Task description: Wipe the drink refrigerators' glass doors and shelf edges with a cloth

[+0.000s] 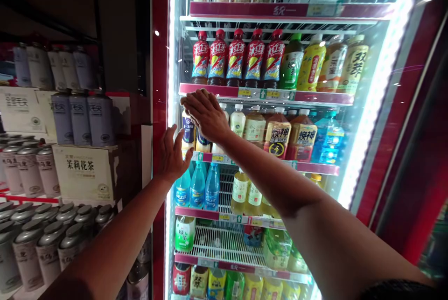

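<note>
Both hands are up at the left side of the lit drinks cooler [231,265]. Nearest things to them: the dark-blue-label bottles [188,132], upright at the left end of the shelf below the red-capped bottles [236,57].

Right hand [210,118]: fingers straight and close together, pointing left. It sits on the camera side of those bottles, covering the tops of them; fingertips reach the left end of the row. Nothing visible in its grip.

Left hand [173,155]: fingers spread and slightly bent, pointing up, thumb out to the right. Index finger and thumb are just left of the leftmost dark-blue label, in view overlapping the cooler's left edge. No grip on anything visible. Can't tell if either hand touches a surface.

Around: blue bottles [198,185] one shelf down, pale-label bottle [238,120] right of the right hand, beige carton [84,171] well apart at left.
</note>
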`<action>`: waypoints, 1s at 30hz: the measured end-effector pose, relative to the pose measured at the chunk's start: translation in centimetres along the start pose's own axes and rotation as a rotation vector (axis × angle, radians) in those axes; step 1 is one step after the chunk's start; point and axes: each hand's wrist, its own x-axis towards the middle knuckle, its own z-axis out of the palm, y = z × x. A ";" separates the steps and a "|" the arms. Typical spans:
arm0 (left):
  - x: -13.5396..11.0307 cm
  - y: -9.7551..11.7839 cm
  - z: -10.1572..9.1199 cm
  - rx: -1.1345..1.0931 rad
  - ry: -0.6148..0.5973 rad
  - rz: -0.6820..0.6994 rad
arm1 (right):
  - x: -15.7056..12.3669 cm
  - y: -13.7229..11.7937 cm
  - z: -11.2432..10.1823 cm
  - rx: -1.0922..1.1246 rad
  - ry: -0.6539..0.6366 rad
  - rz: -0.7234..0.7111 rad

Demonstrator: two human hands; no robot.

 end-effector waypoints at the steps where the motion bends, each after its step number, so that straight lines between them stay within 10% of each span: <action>1: 0.4 -0.1 0.3 -0.011 0.007 -0.014 | 0.3 -0.2 0.2 -0.004 0.003 0.005; 13: 0.1 -0.8 2.3 -0.015 -0.084 -0.150 | 4.0 -2.6 1.0 -0.071 -0.119 -0.054; 30: -0.1 -0.9 2.1 0.056 -0.075 -0.067 | 0.7 0.6 -0.7 -0.005 -0.084 -0.099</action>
